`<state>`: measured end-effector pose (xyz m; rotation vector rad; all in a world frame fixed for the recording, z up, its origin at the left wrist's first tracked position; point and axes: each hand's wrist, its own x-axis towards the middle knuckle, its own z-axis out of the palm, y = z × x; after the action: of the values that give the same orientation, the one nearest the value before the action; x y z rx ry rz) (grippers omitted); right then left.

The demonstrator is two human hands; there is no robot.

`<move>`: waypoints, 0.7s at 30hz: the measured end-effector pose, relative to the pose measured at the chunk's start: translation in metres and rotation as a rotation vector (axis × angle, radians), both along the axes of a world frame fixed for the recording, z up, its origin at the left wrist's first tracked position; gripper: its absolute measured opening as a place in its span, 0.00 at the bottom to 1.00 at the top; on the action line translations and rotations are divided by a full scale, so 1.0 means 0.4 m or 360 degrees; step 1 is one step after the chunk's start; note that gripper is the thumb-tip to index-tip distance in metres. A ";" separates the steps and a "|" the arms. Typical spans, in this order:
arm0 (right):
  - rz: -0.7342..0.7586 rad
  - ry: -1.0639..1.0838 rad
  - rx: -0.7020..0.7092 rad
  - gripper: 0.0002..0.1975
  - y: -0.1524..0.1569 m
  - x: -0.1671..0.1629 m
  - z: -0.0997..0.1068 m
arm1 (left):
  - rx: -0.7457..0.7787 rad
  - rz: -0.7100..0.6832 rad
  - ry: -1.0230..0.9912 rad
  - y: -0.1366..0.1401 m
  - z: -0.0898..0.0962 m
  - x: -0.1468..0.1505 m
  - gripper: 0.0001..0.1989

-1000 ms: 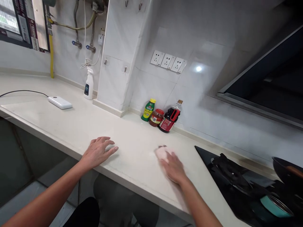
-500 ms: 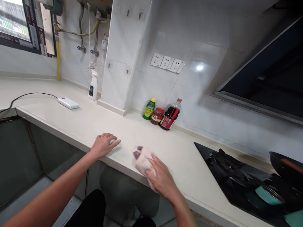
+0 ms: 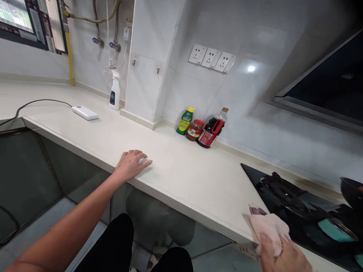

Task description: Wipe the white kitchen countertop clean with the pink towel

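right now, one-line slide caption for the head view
Right hand presses a pink cloth at the countertop edge; left hand rests flat.

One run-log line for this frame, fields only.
left hand: flat on countertop | right hand: pressing pink cloth at counter edge beside stove | behind: three condiment bottles

Bare forearms, black trousers (image 3: 119, 241)

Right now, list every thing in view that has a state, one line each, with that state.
left hand: flat on the countertop, holding nothing
right hand: pressing the cloth
cloth: crumpled at the counter's front edge, beside the stove
spray bottle: upright by the wall
green bottle: upright, capped
red jar: upright, lid on
dark bottle: upright, capped
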<state>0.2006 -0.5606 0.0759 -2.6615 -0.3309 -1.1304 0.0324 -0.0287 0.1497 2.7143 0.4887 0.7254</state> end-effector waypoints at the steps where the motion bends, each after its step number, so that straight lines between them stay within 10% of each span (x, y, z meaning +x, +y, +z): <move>1: 0.0093 -0.0036 -0.0003 0.43 0.052 -0.026 -0.003 | -0.0001 -0.0001 0.0007 -0.002 0.001 0.000 0.28; 13: 0.1204 0.0095 -0.0102 0.16 0.684 -0.349 -0.016 | -0.0060 -0.0020 0.0021 0.001 0.006 -0.005 0.27; 21: 0.1276 0.0289 -0.0409 0.44 0.852 -0.378 0.058 | -0.0080 0.0097 0.0067 0.011 0.011 0.009 0.25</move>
<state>0.0493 -0.2197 0.0991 -2.3819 -1.4171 -0.6080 0.0360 -0.0242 0.1540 2.6828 0.5938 0.6638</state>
